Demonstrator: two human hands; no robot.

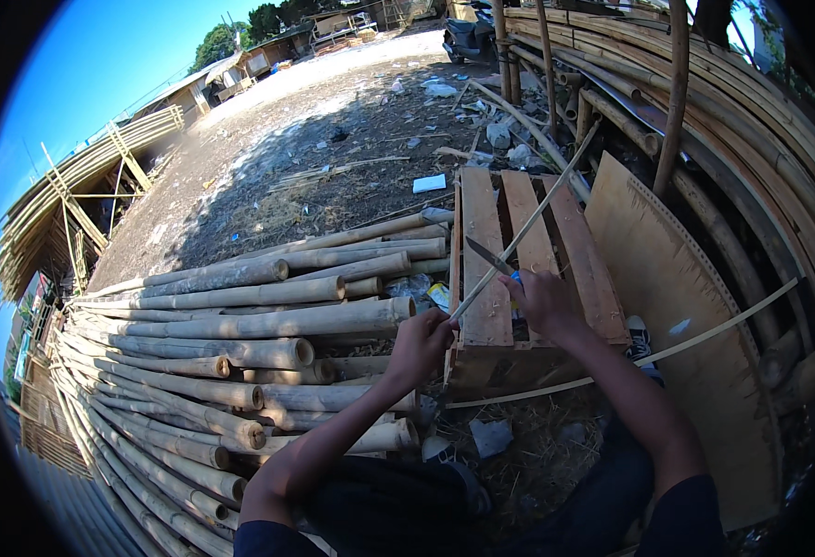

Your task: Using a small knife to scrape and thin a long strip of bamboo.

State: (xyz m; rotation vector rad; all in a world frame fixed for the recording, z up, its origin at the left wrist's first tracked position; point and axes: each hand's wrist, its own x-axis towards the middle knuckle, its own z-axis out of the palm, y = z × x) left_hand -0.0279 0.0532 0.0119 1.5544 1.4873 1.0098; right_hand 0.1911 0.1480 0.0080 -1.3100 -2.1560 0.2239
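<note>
My left hand (pixel 423 342) is closed round the near end of a thin bamboo strip (pixel 556 190), which slants up and away to the right over a slatted wooden crate (pixel 486 223). In my right hand (pixel 545 302) is a knife (pixel 487 252), its blade pointing up and left across the strip. A bit of blue handle shows between the fingers. Whether the cutting edge touches the strip, I cannot tell. Both hands are above the near part of the crate top.
Several bamboo poles (pixel 268 327) lie stacked at the left. A plywood sheet (pixel 672 269) leans at the right, with another thin strip (pixel 718 336) across it. Upright posts (pixel 677 102) and long bamboo stacks (pixel 760 121) stand behind it. A motorcycle (pixel 468 39) is far back.
</note>
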